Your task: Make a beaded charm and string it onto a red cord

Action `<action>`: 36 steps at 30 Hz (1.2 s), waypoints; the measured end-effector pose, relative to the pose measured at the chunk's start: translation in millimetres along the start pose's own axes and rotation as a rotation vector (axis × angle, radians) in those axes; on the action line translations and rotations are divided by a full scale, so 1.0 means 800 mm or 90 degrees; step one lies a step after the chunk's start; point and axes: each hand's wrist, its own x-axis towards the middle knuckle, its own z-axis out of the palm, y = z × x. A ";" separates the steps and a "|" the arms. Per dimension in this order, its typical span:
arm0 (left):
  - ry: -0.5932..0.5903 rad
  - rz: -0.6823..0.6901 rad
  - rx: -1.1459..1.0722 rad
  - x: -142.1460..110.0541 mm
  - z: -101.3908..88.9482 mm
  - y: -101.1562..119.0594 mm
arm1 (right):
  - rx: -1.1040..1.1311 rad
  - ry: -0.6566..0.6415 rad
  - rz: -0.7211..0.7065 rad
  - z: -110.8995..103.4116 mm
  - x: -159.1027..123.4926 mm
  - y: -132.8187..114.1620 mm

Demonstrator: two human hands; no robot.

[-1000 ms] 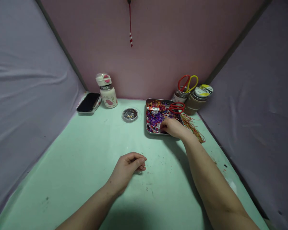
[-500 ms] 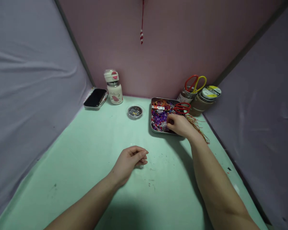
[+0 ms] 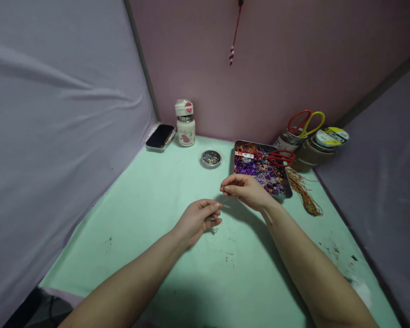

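My left hand [image 3: 200, 219] hovers over the green table [image 3: 164, 218] with its fingers pinched together on a thin clear thread that I can barely make out. My right hand [image 3: 245, 189] is close to it, just in front of the metal tray [image 3: 287, 190], its fingers pinched on something too small to name. The tray holds many purple, red and clear beads [image 3: 256, 168], and red scissors [image 3: 276, 157] lie across its far end.
A phone [image 3: 160, 135] and a small white bottle [image 3: 185, 124] stand at the back left. A round clear box [image 3: 211, 158] sits beside the tray. Jars with scissors [image 3: 302, 125] and thread spools [image 3: 323, 143] stand back right, orange cords [image 3: 302, 191] beside them. A beaded string [image 3: 234, 38] hangs overhead.
My right hand has left the bead tray and come back toward my left hand. My left hand has lifted slightly. The view has swung left.
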 end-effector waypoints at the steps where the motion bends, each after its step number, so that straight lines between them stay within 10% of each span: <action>1: -0.003 0.003 -0.003 -0.001 0.000 0.000 | 0.012 -0.001 0.007 0.001 0.001 0.002; 36: 0.005 0.014 -0.037 0.003 -0.005 -0.004 | -0.003 -0.011 0.032 0.005 0.001 0.012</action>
